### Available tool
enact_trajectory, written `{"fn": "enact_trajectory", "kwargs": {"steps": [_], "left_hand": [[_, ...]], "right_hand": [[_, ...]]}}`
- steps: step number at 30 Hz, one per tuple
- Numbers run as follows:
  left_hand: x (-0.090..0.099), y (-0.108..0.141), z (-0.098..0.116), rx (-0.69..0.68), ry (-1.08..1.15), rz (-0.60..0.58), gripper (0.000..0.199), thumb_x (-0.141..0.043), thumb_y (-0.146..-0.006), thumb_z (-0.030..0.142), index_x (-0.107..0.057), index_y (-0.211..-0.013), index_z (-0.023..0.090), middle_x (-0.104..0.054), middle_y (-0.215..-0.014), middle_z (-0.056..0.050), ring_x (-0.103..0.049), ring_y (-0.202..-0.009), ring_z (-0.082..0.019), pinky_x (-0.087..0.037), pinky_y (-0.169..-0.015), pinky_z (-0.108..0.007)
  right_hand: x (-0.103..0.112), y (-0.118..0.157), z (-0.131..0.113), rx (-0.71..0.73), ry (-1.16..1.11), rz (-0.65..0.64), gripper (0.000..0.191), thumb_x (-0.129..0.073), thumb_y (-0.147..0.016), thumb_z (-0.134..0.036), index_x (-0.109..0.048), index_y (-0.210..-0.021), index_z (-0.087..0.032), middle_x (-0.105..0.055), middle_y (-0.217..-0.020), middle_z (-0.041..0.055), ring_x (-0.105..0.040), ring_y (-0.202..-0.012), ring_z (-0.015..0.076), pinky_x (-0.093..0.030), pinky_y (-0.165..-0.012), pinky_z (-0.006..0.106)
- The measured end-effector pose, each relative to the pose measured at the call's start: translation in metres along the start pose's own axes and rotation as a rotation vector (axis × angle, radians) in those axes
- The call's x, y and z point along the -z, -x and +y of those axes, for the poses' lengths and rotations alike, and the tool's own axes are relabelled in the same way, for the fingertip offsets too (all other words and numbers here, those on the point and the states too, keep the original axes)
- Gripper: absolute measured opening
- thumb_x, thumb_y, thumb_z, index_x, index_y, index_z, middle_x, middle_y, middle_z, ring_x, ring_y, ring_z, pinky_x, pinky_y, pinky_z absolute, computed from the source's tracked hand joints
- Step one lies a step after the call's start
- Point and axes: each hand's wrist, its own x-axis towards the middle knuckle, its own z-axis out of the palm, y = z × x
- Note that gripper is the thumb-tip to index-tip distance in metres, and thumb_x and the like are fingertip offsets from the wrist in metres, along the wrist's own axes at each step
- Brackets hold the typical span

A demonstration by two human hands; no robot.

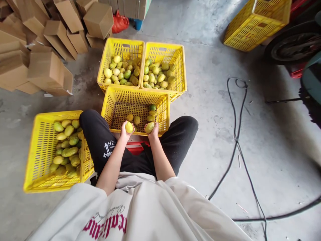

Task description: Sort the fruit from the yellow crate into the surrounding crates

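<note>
My left hand [126, 130] holds a yellow fruit [129, 127], fingers curled under it. In my right hand [153, 129] lies another yellow-green fruit [149, 127]. Both hands are over the near edge of a yellow crate [135, 92] between my knees. Inside that crate, two brownish-yellow fruits [136, 120] sit near the middle, and several yellow and green fruits [151, 118] line its right side. Two more yellow crates stand just beyond, the left one [143, 63] and the right one [185, 70], each holding many fruits.
A yellow crate of fruits [37, 147] stands by my left knee. Cardboard boxes [46, 70] are piled at the upper left. Black cable [236, 140] lies on the floor at right, near a wheel [296, 47] and a stacked yellow crate [255, 26].
</note>
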Motion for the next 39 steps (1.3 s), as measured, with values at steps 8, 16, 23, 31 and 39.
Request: {"fn": "enact_trajectory", "kwargs": {"steps": [8, 16, 23, 31, 39], "left_hand": [[-0.001, 0.003, 0.001, 0.003, 0.0, 0.024, 0.022, -0.071, -0.12, 0.03, -0.076, -0.101, 0.02, -0.079, -0.077, -0.003, -0.076, -0.06, -0.015, -0.063, -0.06, -0.023], [-0.001, 0.004, 0.001, 0.003, -0.026, 0.019, 0.02, -0.088, -0.11, 0.036, -0.075, -0.103, 0.022, -0.079, -0.076, -0.001, -0.075, -0.059, -0.015, -0.063, -0.058, -0.023], [-0.001, 0.004, 0.0, -0.007, -0.047, 0.01, 0.028, -0.094, -0.107, 0.044, -0.076, -0.104, 0.022, -0.08, -0.078, 0.0, -0.075, -0.061, -0.015, -0.065, -0.062, -0.023], [-0.006, 0.009, 0.0, -0.055, 0.009, 0.056, 0.015, -0.084, -0.113, 0.025, -0.073, -0.102, 0.026, -0.077, -0.086, 0.002, -0.076, -0.072, -0.015, -0.065, -0.074, -0.024], [-0.012, 0.018, 0.005, -0.035, -0.046, -0.003, 0.018, -0.074, -0.122, 0.027, -0.077, -0.104, 0.026, -0.078, -0.089, 0.001, -0.073, -0.071, -0.015, -0.065, -0.072, -0.025]], "right_hand": [[-0.014, 0.011, -0.006, 0.006, 0.037, 0.19, 0.052, -0.053, -0.131, -0.041, -0.063, -0.083, -0.026, -0.066, -0.057, -0.0001, -0.055, -0.042, 0.0146, -0.049, -0.044, 0.021], [-0.01, 0.008, -0.006, -0.061, -0.023, 0.14, 0.051, -0.053, -0.127, -0.049, -0.065, -0.083, -0.026, -0.067, -0.06, 0.0017, -0.065, -0.048, 0.0189, -0.054, -0.044, 0.025], [-0.007, 0.006, -0.005, -0.081, -0.043, 0.08, 0.05, -0.059, -0.128, -0.05, -0.063, -0.083, -0.027, -0.068, -0.064, -0.0018, -0.066, -0.049, 0.0156, -0.057, -0.047, 0.022], [-0.012, 0.021, -0.007, -0.109, -0.119, -0.005, 0.034, -0.067, -0.128, -0.035, -0.07, -0.095, -0.026, -0.075, -0.076, -0.0037, -0.075, -0.065, 0.017, -0.067, -0.063, 0.025], [-0.013, 0.031, -0.008, -0.149, 0.004, -0.145, 0.025, -0.065, -0.127, -0.029, -0.077, -0.106, -0.026, -0.084, -0.092, -0.0015, -0.074, -0.074, 0.0174, -0.062, -0.066, 0.024]]}}
